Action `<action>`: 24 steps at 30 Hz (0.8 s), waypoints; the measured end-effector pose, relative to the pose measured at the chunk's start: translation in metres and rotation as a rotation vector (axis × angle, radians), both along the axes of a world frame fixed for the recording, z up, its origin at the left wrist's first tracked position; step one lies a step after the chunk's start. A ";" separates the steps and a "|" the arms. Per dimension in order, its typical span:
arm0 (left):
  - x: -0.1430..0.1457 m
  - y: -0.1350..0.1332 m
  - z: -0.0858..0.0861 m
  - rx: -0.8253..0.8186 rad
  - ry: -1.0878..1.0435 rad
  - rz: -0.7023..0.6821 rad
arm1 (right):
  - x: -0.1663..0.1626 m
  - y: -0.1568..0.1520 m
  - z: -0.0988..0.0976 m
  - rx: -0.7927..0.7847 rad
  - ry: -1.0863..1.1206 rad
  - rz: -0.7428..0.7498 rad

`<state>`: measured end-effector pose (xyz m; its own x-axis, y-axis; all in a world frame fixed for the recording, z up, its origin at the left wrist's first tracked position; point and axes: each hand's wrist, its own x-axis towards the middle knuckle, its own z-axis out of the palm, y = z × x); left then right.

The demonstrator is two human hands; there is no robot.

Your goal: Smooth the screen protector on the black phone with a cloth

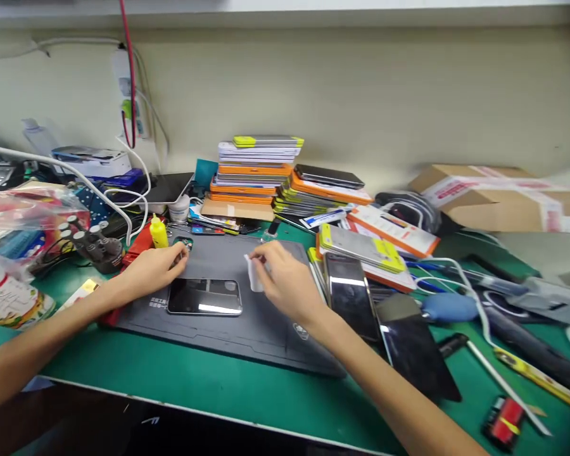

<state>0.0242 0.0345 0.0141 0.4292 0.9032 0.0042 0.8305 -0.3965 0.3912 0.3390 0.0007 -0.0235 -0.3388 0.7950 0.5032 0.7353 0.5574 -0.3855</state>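
Observation:
A smartphone (204, 297) lies flat on the grey work mat (209, 330), its dark glossy side up and catching the light. Just above the phone's left end is my left hand (159, 269), with fingertips pinched together over a small recess in the mat. Whatever those fingertips may hold is too small to make out. My right hand (285, 278), to the right of the phone, pinches a thin white sheet (253, 273) that hangs from the fingers beside the mat's middle. It looks like paper or a wipe; I cannot tell which.
A yellow bottle (158, 232) stands behind my left hand, near a dark screwdriver holder (95, 246). Stacked phone-part boxes (256, 171) rise at the back. More phones (351, 294), a blue air blower (451, 308) and a cardboard box (498, 196) crowd the right.

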 end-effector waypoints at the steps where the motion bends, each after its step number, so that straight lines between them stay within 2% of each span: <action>1: 0.003 0.002 -0.003 0.019 0.031 -0.006 | -0.003 0.001 0.000 -0.004 0.001 0.043; 5: 0.013 0.007 -0.008 0.047 0.080 -0.026 | -0.004 -0.006 -0.011 -0.013 0.044 0.214; 9: 0.010 0.009 -0.011 0.008 0.063 -0.030 | 0.000 -0.014 -0.021 0.003 0.088 0.290; 13: 0.007 0.008 -0.014 -0.023 0.055 -0.051 | 0.000 -0.010 -0.026 0.053 0.061 0.253; 18: 0.004 0.009 -0.018 -0.035 0.049 -0.073 | 0.003 -0.001 -0.033 0.119 0.009 0.106; 24: 0.002 0.012 -0.019 -0.043 0.046 -0.069 | 0.001 -0.005 -0.029 0.211 -0.016 0.121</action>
